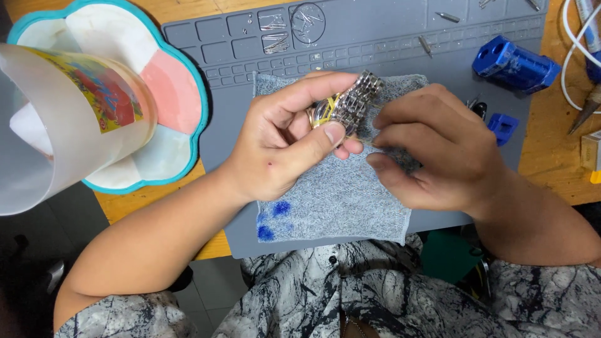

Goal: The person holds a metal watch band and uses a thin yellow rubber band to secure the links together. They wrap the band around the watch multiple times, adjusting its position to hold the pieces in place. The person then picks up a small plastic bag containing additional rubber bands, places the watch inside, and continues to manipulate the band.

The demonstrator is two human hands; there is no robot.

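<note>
My left hand (289, 141) grips a silver metal wristwatch (350, 103) with a link bracelet, thumb pressed on its near side; a yellow band shows around the watch. My right hand (432, 147) is curled close against the watch from the right, fingertips touching near the bracelet; whether it pinches a small tool is hidden by the fingers. Both hands hover over a grey-blue cloth (341, 200) with blue stains, spread on a grey work mat (375, 37).
A translucent plastic cup (69, 119) stands on a flower-shaped tray (178, 94) at left. Small metal pins lie in the mat's recesses (288, 28). Blue tool parts (514, 62) (503, 127), white cables (573, 56) and a pointed tool (585, 112) sit at right on the wooden table (557, 169).
</note>
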